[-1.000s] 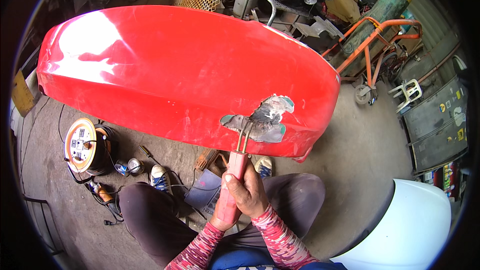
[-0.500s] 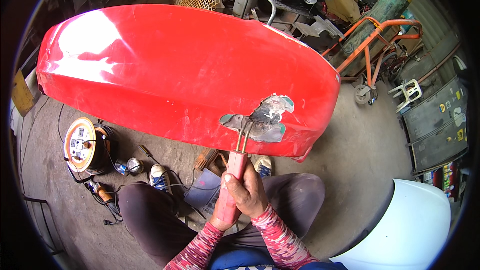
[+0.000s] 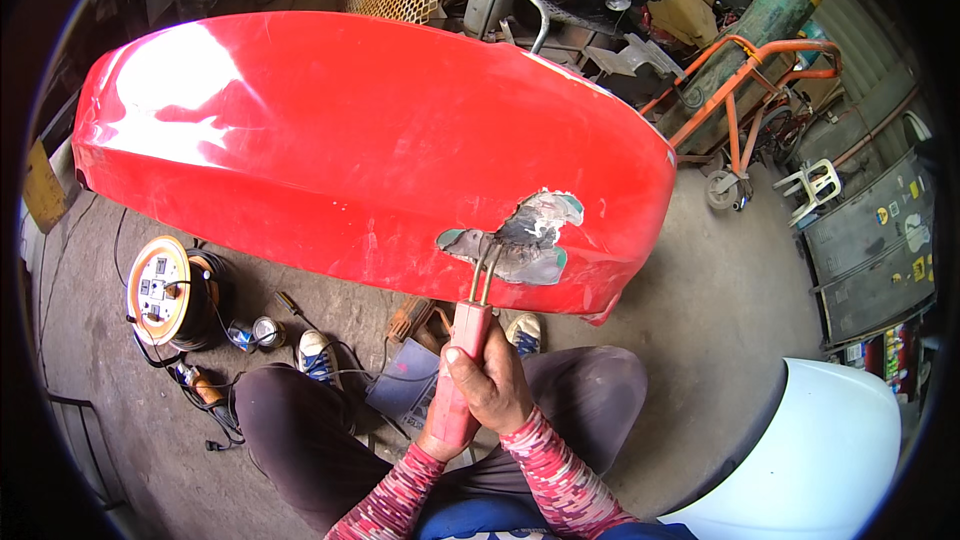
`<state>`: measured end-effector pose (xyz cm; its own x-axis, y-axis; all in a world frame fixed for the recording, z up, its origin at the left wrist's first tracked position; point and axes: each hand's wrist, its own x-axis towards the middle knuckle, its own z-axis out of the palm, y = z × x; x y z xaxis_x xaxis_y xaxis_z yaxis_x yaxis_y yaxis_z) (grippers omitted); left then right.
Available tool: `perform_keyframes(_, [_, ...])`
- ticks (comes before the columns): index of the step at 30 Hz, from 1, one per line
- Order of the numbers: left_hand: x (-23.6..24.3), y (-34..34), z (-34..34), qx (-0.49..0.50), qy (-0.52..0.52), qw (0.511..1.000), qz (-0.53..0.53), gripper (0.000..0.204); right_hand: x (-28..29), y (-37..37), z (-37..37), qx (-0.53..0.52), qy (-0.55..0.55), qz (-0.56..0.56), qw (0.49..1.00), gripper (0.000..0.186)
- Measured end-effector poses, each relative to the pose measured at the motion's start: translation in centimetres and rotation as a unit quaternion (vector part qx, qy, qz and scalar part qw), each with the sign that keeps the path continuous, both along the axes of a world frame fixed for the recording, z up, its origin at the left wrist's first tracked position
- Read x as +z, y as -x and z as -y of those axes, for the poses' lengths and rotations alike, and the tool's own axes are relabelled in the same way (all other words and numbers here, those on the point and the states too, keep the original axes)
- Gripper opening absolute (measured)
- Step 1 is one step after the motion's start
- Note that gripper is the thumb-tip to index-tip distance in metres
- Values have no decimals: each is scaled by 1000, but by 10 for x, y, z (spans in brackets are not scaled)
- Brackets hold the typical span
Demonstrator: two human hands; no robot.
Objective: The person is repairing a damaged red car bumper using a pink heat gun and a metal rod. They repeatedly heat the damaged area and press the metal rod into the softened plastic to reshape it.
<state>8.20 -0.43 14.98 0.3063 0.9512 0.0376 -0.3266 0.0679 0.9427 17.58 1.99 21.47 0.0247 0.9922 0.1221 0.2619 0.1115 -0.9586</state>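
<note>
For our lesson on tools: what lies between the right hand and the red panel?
In the head view, the front of the pink handle, then two metal prongs.

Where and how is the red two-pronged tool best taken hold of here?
Likely by its long red body, from the person's near side, where the right hand wraps it. That body looks slim enough to close around; the two metal prongs jut from its far end toward the damaged patch.
</note>
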Motion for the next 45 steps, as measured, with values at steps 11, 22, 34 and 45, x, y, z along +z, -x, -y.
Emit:
perform_keyframes(11, [6,0,-3,-6,31,999,32,45,2,1,1,-11,-14,2,1000,37])
perform_keyframes(22, [9,0,-5,-11,41,999,17,43,4,1,2,-14,-4,4,1000,41])
perform_keyframes(34, [3,-4,0,-10,124,987,103,44,6,2,3,-22,-7,14,1000,43])
perform_keyframes(45, [8,-3,1,-7,135,984,120,45,2,4,4,-27,-1,4,1000,41])
